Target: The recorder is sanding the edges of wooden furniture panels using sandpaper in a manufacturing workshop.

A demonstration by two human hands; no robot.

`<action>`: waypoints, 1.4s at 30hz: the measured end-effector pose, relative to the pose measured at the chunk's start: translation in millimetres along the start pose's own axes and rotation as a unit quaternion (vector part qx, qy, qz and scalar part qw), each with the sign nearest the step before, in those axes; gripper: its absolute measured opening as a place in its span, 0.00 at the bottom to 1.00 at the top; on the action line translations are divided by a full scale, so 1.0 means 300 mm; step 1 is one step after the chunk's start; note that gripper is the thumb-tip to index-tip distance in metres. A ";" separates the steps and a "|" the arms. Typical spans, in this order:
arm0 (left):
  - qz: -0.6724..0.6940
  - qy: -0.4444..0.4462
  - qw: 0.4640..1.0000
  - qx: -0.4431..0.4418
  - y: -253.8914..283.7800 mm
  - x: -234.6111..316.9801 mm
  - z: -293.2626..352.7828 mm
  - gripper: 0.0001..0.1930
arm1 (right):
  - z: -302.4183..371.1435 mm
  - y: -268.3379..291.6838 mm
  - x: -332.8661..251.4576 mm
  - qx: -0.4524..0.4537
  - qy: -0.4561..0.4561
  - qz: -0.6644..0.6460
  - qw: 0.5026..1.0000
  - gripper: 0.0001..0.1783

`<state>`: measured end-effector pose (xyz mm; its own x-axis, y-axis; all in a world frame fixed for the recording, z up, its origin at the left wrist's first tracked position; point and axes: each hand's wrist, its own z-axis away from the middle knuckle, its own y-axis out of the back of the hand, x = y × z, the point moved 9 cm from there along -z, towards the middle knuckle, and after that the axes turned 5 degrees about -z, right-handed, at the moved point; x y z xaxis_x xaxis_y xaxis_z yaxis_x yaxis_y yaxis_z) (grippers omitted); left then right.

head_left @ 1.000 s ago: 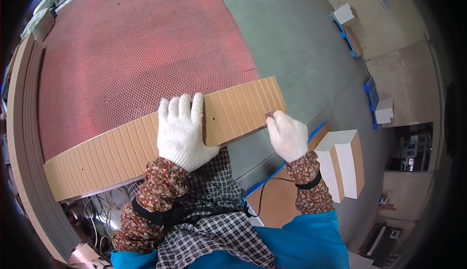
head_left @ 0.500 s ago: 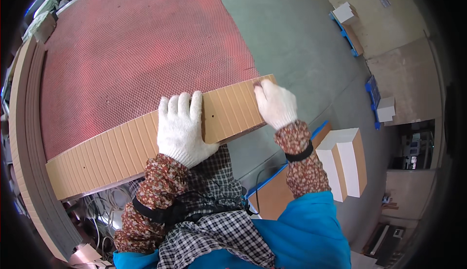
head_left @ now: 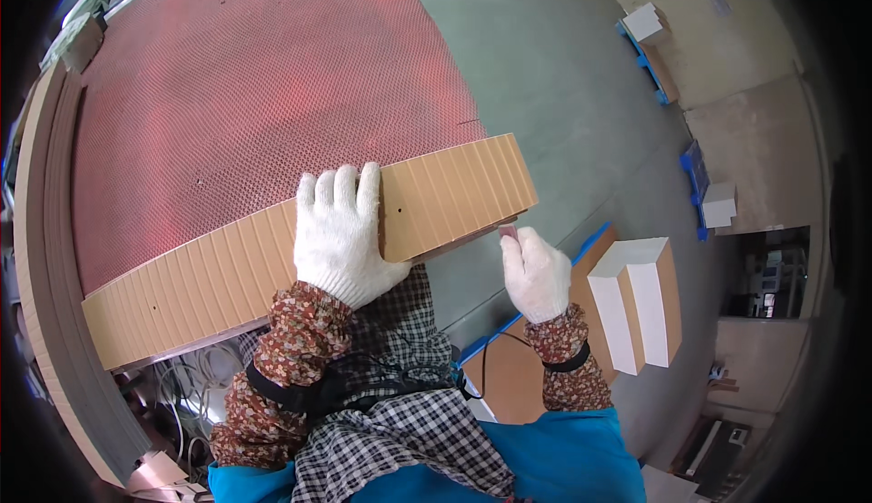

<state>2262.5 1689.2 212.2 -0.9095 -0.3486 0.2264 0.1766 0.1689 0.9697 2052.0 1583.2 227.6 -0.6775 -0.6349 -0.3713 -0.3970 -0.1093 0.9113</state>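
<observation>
A long tan grooved board with small dark holes lies along the near edge of the table, its right end jutting past the red mat. Flat on top of it, fingers stretched out, rests my left hand in a white knit glove. My right hand, gloved too, is closed in a pinch on a small reddish-brown piece, possibly folded sandpaper. That piece is just below the board's lower edge near its right end; whether it touches is hard to tell.
A red textured mat covers the table. Stacked boards stand along its left side. White-and-tan stacked pieces stand at my right, beside a blue-edged brown panel. Blue pallets line the far right. Coiled cables lie below the board.
My right hand has moved from the board's right end, down and to the right, off its top face, with the reddish-brown piece. My left hand stays on the board, which has barely shifted.
</observation>
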 end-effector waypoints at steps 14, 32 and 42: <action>0.017 0.003 1.000 -0.014 0.000 -0.005 -0.004 0.55 | -0.041 -0.012 -0.043 -0.006 0.031 0.012 0.999 0.12; 0.025 0.004 0.999 -0.022 0.001 0.000 -0.008 0.56 | -0.460 -0.157 -0.102 -0.067 0.054 0.104 0.991 0.18; 0.029 0.012 0.999 -0.038 -0.004 -0.008 -0.006 0.56 | -0.143 -0.045 -0.072 -0.040 0.065 0.065 0.995 0.14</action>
<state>2265.2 1688.0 210.7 -0.8876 -0.3622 0.2845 0.2587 0.1190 0.9586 2098.6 1565.6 231.0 -0.6313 -0.7411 -0.2286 -0.2575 -0.0778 0.9632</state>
